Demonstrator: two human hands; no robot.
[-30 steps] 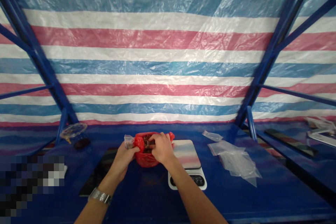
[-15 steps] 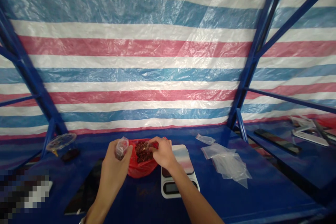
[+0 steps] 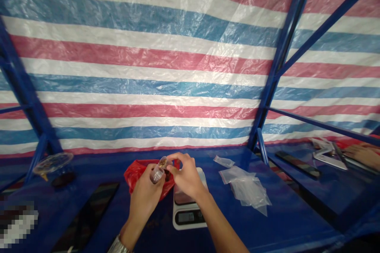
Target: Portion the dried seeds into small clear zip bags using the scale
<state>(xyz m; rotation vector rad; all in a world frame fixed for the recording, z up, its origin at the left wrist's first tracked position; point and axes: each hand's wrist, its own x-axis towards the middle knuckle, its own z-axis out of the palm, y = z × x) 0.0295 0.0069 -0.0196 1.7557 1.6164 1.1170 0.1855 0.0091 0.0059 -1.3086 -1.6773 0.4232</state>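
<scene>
My left hand (image 3: 145, 197) is closed round a small clear plastic bag (image 3: 157, 173), its mouth facing up. Close beside that mouth, my right hand (image 3: 188, 178) pinches a small clear cup (image 3: 163, 161), tilted toward the bag, with a little brownish matter in it. Behind and below both hands lies a red plastic bag (image 3: 135, 174); dark red-brown bits show in it, mostly hidden by my fingers. A white kitchen scale (image 3: 190, 221) sits under my right forearm, which covers part of it.
Flat clear zip bags (image 3: 246, 189) and a small clear bag (image 3: 224, 161) lie right of the scale. At left are a dark flat slab (image 3: 89, 213) and a clear round plastic piece (image 3: 55, 163). Another person's hand (image 3: 360, 153) shows at far right, beyond a blue frame post (image 3: 264, 102).
My right hand has lifted the clear cup out of the red bag. My left hand has brought the small clear bag right, up to the cup. The whole view has shifted slightly.
</scene>
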